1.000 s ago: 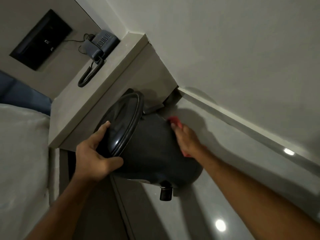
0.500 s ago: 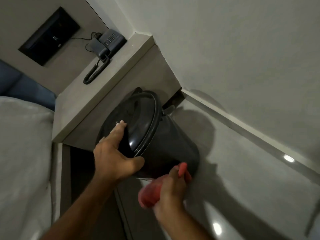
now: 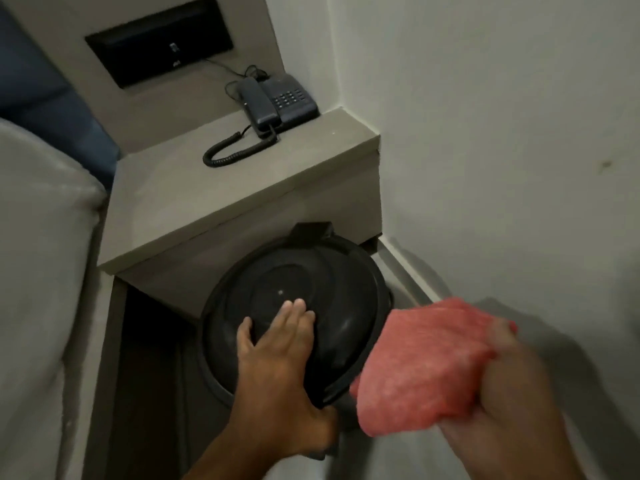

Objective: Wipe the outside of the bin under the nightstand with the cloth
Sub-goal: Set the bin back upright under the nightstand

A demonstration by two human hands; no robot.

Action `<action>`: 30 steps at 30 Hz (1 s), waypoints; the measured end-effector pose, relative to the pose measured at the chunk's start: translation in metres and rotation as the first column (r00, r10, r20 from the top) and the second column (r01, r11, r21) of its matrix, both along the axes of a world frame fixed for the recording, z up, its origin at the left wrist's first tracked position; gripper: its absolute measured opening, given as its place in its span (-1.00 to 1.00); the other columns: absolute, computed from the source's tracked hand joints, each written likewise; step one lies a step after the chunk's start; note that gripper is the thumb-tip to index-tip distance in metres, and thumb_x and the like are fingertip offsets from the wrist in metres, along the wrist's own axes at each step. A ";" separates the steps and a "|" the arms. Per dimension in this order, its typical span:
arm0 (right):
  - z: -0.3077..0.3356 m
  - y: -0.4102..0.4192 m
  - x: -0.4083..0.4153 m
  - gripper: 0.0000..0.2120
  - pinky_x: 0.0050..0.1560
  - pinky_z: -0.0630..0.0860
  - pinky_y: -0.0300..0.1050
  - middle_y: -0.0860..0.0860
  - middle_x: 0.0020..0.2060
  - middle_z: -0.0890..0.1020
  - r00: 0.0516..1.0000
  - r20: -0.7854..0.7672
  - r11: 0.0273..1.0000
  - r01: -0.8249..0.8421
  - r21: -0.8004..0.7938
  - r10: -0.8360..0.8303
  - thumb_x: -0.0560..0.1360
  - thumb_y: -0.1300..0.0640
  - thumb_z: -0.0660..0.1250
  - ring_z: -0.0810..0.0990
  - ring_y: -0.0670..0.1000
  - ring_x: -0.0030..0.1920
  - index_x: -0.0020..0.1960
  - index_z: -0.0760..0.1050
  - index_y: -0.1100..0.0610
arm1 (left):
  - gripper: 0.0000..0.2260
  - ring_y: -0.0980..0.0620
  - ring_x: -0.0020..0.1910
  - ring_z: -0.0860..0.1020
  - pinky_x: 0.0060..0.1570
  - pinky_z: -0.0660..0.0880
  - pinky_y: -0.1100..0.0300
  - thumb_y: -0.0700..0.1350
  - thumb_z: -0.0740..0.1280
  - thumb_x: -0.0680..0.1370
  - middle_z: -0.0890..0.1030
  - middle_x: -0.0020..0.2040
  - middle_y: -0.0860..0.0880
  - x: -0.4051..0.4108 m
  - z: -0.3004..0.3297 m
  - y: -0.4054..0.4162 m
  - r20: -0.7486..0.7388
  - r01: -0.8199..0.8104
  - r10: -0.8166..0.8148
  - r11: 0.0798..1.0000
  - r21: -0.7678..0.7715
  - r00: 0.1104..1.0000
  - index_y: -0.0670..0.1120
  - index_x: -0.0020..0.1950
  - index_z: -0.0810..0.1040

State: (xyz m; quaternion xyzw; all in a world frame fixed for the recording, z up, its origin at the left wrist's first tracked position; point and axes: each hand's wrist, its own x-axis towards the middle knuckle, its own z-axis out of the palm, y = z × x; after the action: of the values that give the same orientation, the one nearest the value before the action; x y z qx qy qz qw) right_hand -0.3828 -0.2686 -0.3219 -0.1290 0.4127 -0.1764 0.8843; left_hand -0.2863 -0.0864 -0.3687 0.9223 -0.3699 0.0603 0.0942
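Left hand (image 3: pixel 277 372) noted first: we find it spread flat on the lid of the bin (image 3: pixel 332 306), fingers fanned over the top and thumb hooked under the near rim, gripping it. We record the bin as black and round, with a domed, glossy lid bearing a raised ring, a hinge tab at its far edge, and a dull highlight near the right side. It stands on the floor directly in front of the nightstand (image 3: pixel 214 199), its far edge tucked against the nightstand's front face. Right hand (image 3: pixel 512 393) is blurred; we see it clenched around a bunched red cloth (image 3: pixel 426 365), held just right of the bin, overlapping the rim in view; whether they touch we cannot tell. On the grey nightstand we log a dark telephone (image 3: pixel 280 100) with coiled cord. White wall (image 3: pixel 502 116) at right, pale bedding (image 3: pixel 41 254) at left, grey floor (image 3: pixel 408 275) beside the skirting.
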 end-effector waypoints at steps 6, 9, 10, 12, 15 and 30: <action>0.071 -0.005 -0.002 -0.30 -0.54 0.62 0.11 0.20 -0.20 0.78 0.991 -0.089 0.989 -0.113 -0.099 0.104 0.64 -0.28 0.03 0.76 0.17 -0.31 -0.12 0.76 0.18 | -0.18 -0.22 0.46 0.35 0.30 0.16 -0.49 0.26 0.33 0.22 0.50 0.42 -0.25 -0.032 -0.001 -0.009 -0.156 0.019 0.001 0.992 0.127 0.988 -0.25 0.33 0.55; 0.109 0.004 0.009 -0.41 -0.50 0.64 0.13 0.19 -0.18 0.78 0.976 -0.111 0.977 -0.196 -0.081 0.187 0.63 -0.28 0.07 0.77 0.17 -0.29 0.09 0.64 0.17 | -0.28 -0.14 0.56 -0.19 0.42 -0.30 -0.40 0.17 0.27 0.45 0.12 0.63 -0.17 -0.040 0.014 -0.014 -0.336 0.004 0.064 0.980 0.199 0.940 -0.05 0.57 0.25; 0.128 0.009 0.013 -0.42 -0.48 0.65 0.15 0.19 -0.17 0.78 0.966 -0.144 0.972 -0.225 -0.062 0.215 0.64 -0.28 0.06 0.77 0.18 -0.28 0.12 0.62 0.17 | -0.27 -0.10 0.52 -0.37 0.40 -0.44 -0.33 0.13 0.28 0.49 -0.05 0.65 -0.13 -0.041 0.026 -0.011 -0.436 -0.004 0.090 0.981 0.193 0.895 0.00 0.61 0.11; 0.157 0.016 0.021 -0.40 -0.43 0.67 0.20 0.20 -0.15 0.78 0.948 -0.170 0.961 -0.275 -0.017 0.268 0.64 -0.29 0.05 0.77 0.20 -0.25 0.14 0.61 0.18 | -0.15 -0.10 0.52 -0.41 0.44 -0.40 -0.25 0.12 0.38 0.44 -0.14 0.65 -0.12 -0.041 0.058 -0.001 -0.670 -0.060 0.118 0.992 0.109 0.733 0.03 0.62 0.00; 0.210 0.029 0.025 -0.32 -0.35 0.67 0.26 0.28 -0.05 0.75 0.906 -0.162 0.921 -0.388 0.045 0.390 0.60 -0.31 0.10 0.76 0.27 -0.16 0.08 0.69 0.26 | -0.06 -0.05 0.51 0.32 0.39 0.40 -0.10 0.15 0.65 0.24 0.40 0.51 -0.03 -0.046 0.152 0.034 -0.945 -0.420 -0.186 0.860 -0.288 0.268 0.22 0.52 0.25; 0.354 0.099 0.068 -0.70 -0.25 0.65 -0.19 0.22 -0.07 0.77 0.696 -0.309 0.530 -0.703 -0.475 0.648 0.29 0.28 0.51 0.77 0.10 -0.12 0.03 0.69 0.28 | -0.27 -0.22 -0.12 0.66 -0.18 0.63 0.10 -0.03 0.71 0.09 0.68 -0.01 -0.36 -0.006 0.397 0.126 -0.843 -0.898 -0.430 0.143 -0.416 0.322 -0.19 0.22 0.64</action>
State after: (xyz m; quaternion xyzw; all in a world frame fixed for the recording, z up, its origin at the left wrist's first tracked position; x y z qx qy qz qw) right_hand -0.3149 -0.1694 0.0319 -0.5393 0.3005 0.0734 0.7832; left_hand -0.2927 0.0400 0.0283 0.5450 0.0954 -0.2162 0.8044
